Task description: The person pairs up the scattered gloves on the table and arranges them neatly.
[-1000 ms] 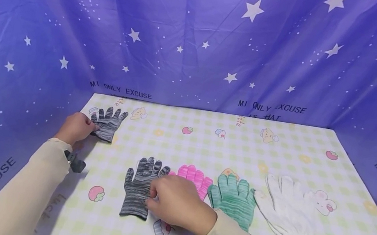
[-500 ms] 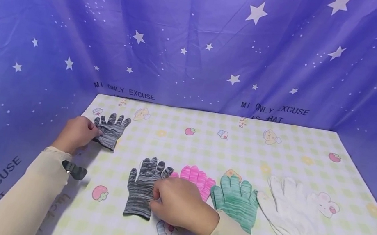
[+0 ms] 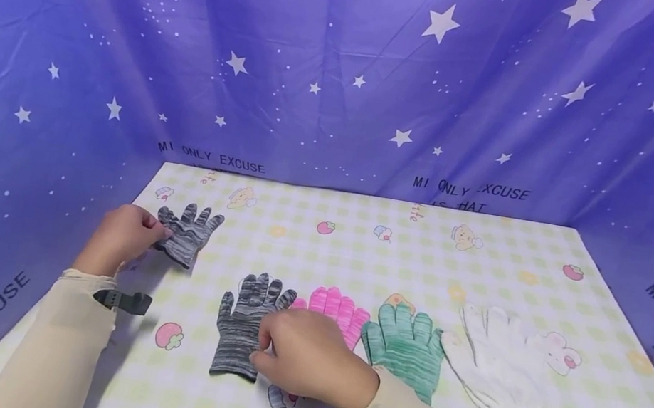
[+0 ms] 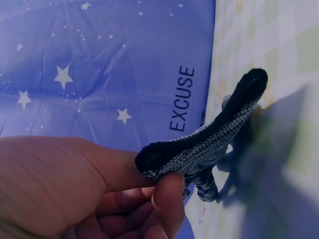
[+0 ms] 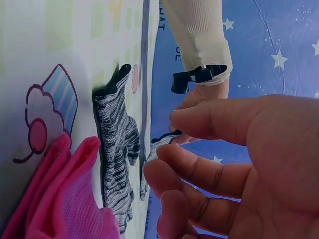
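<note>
Between thumb and forefinger, my left hand (image 3: pixel 123 238) pinches a black-and-grey knit glove (image 3: pixel 190 237) by its edge near the cuff. In the left wrist view that glove (image 4: pixel 199 147) shows its dark cuff opening, tilted above the table with its shadow to one side. A matching black-and-grey glove (image 3: pixel 242 334) lies flat at centre-left. Just right of it my right hand (image 3: pixel 317 357) hovers with loosely curled fingers, thumb apart and nothing held. It partly hides a pink glove (image 3: pixel 338 307), seen folded in two layers in the right wrist view.
Right of the pink glove lie a green glove (image 3: pixel 406 351), partly behind the right forearm, and white gloves (image 3: pixel 514 383) with a yellow cuff. A checked cloth (image 3: pixel 344 257) covers the table. Purple starry curtains (image 3: pixel 326 52) stand along its back and sides.
My left hand has drawn the pinched glove a little toward me, away from the table's back edge. The right hand and the other gloves stay in place.
</note>
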`<state>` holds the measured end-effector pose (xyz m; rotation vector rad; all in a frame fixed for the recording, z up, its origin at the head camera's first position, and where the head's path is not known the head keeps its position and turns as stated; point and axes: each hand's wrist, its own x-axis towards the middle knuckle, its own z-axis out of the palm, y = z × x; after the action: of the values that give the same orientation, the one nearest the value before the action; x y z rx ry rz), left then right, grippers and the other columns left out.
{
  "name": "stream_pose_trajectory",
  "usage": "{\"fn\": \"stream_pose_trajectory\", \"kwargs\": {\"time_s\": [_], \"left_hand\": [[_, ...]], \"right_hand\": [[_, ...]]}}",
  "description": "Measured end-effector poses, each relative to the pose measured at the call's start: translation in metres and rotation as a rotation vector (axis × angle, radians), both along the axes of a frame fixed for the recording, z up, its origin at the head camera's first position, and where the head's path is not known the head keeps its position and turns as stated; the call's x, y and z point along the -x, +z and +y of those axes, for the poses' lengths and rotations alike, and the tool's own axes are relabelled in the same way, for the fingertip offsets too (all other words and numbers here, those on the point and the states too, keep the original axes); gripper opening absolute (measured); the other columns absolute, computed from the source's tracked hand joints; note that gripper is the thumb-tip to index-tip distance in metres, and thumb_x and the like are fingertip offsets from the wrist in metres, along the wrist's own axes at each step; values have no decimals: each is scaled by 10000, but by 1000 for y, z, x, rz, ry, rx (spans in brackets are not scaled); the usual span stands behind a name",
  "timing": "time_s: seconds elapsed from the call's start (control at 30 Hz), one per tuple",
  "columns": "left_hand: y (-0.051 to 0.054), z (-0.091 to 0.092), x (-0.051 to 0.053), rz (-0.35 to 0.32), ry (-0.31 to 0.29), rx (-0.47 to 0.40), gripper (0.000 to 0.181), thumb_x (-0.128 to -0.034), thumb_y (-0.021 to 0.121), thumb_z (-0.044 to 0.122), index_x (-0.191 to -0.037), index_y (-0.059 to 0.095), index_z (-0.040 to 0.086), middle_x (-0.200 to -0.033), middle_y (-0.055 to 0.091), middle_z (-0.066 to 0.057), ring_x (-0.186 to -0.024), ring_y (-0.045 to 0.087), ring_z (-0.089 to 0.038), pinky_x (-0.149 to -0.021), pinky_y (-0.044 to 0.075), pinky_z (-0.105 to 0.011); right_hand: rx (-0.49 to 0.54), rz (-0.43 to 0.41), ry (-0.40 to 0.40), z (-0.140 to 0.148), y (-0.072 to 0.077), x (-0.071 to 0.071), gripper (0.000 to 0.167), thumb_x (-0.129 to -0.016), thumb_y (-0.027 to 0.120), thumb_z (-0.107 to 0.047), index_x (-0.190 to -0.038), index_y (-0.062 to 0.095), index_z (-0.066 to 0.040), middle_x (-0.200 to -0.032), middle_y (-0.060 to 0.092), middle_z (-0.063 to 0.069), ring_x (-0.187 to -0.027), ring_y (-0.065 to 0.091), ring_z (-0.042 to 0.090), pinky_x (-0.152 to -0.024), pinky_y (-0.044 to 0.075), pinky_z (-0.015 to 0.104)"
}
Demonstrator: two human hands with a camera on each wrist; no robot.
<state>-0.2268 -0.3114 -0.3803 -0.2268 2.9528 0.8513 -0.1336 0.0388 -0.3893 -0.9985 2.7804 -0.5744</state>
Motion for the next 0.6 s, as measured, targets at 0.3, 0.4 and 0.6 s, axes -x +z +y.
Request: {"fn": "stream_pose_trajectory", "kwargs": {"time_s": [0.3, 0.4, 0.6], "left_hand": [[-10, 2, -15, 16, 11, 23, 341, -979, 664, 323, -721, 621, 105, -649, 529, 7, -600, 446, -202, -536, 345, -330], [-10, 3, -17, 33, 2, 16, 296, -967, 683, 339, -818, 700, 83, -741, 618, -23, -659, 491, -207, -578, 372, -331], [-7, 2, -25, 27, -5, -15, 292, -930, 722, 357, -887, 752, 70, -805, 702, -37, -716, 538, -208, -606, 396, -333]], "right_hand": [[-4, -7, 1, -1, 3, -1, 203, -880, 747, -375, -748, 614, -295, -655, 523, -181, -568, 494, 41, -451, 400, 290], [-2, -17, -3, 0, 5, -1, 199, -887, 744, -372, -755, 618, -292, -659, 523, -182, -567, 490, 39, -456, 403, 286], [-1, -17, -5, 1, 7, 0, 192, -900, 741, -390, -778, 636, -287, -639, 518, -173, -556, 485, 37, -464, 404, 285]]}}
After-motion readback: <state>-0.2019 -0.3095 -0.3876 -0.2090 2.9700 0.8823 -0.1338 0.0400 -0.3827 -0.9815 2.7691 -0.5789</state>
